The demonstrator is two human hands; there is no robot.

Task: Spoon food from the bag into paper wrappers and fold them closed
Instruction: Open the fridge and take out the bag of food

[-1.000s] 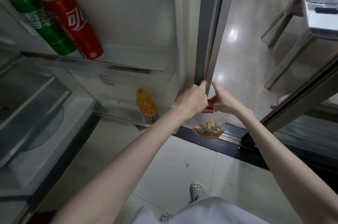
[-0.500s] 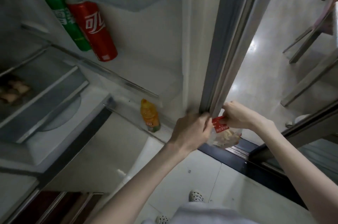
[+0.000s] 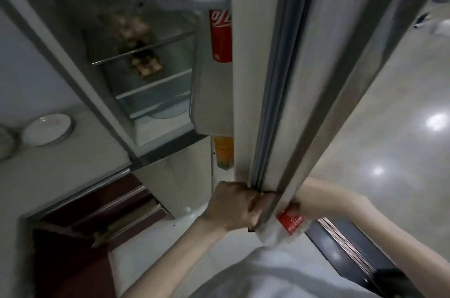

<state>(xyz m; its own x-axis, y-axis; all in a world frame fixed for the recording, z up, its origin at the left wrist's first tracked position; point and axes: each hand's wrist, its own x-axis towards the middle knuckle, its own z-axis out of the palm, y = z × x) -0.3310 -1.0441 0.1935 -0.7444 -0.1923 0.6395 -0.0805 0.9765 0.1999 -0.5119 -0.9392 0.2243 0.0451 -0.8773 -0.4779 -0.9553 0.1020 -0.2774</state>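
Place: a home kitchen.
Fridge: an open fridge door (image 3: 287, 78) fills the middle of the view, with glass shelves (image 3: 151, 83) behind it.
Door rack: a red drink can (image 3: 220, 37) stands in the door, and an orange drink bottle (image 3: 223, 154) sits lower down.
Stored food: a tray of eggs (image 3: 146, 66) lies on a shelf inside, blurred.
Bench: a pale bench (image 3: 60, 166) beside the fridge carries a white plate (image 3: 47, 128).
Cabinets: dark red cabinet fronts (image 3: 97, 210) sit under the bench.
Floor: glossy pale tiles (image 3: 389, 151) reflect ceiling lights.
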